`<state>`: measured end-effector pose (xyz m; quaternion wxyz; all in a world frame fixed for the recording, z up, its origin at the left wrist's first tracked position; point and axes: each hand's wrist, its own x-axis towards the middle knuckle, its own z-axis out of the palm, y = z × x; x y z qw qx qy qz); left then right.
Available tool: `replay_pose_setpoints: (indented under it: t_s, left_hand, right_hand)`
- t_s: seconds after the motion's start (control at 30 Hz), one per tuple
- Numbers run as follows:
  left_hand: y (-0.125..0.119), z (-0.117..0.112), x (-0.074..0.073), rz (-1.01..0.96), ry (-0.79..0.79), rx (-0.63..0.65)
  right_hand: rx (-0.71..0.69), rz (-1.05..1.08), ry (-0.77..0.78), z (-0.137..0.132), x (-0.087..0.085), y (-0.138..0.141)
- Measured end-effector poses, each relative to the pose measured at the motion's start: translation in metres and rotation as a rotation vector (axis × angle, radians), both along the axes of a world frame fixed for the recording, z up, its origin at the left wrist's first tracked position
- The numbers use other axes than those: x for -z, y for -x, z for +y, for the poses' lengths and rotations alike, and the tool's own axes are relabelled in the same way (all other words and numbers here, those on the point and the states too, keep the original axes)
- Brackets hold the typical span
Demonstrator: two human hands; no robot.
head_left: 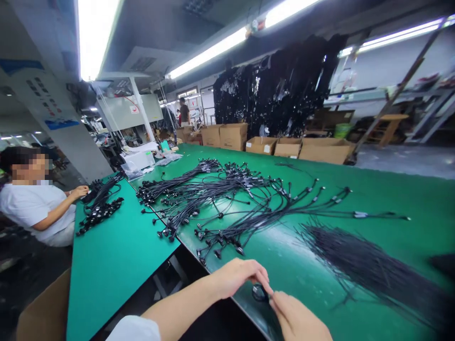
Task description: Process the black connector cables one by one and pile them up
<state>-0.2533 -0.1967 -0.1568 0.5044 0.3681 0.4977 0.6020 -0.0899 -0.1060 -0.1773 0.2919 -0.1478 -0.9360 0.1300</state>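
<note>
My left hand (240,277) reaches in over the near edge of the green table, its fingers bent and pinched together at the tips. Close against it, my right hand (300,318) is closed too, its thumb and forefinger meeting the left fingertips. Both hands grip a black cable (260,292), whose dark rounded part shows just below the left fingers; the rest of it is hidden by the hands. Beyond them lies a spread of black cables (227,225) with plugs at their ends. To the right is a heap of thin black strips (369,270), like ties.
A co-worker (31,199) in a white top sits at the left, handling another cable bundle (101,208) on the adjoining green table (117,270). Cardboard boxes (232,136) line the far table edge. A dark gap separates the two tables near my arms.
</note>
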Motion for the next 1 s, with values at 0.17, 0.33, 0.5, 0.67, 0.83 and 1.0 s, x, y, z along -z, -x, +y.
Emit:
replay_pose_setpoints:
  t_s: [0.17, 0.33, 0.5, 0.67, 0.83, 1.0]
  left_hand:
    - [-0.020, -0.019, -0.001, 0.202, -0.022, -0.152]
    - [-0.033, -0.019, 0.018, 0.022, 0.105, -0.021]
    - [-0.047, -0.016, 0.010, -0.037, 0.007, 0.043]
    - [-0.052, -0.001, 0.005, -0.323, 0.127, 0.001]
    - [-0.062, 0.014, 0.017, -0.276, 0.225, 0.026]
    - [-0.083, 0.014, 0.027, 0.176, 0.242, 0.317]
  right_hand:
    - [0.185, 0.030, 0.119, -0.012, -0.018, 0.004]
    - [0.221, 0.075, 0.544, -0.018, -0.020, 0.005]
    - [-0.109, 0.097, 1.567, -0.024, -0.008, -0.009]
    - [0.020, 0.178, 1.533, -0.025, 0.000, -0.043]
    - [0.313, 0.340, 1.279, -0.020, 0.003, -0.062]
    - [0.279, 0.392, 1.293, -0.022, 0.004, -0.054]
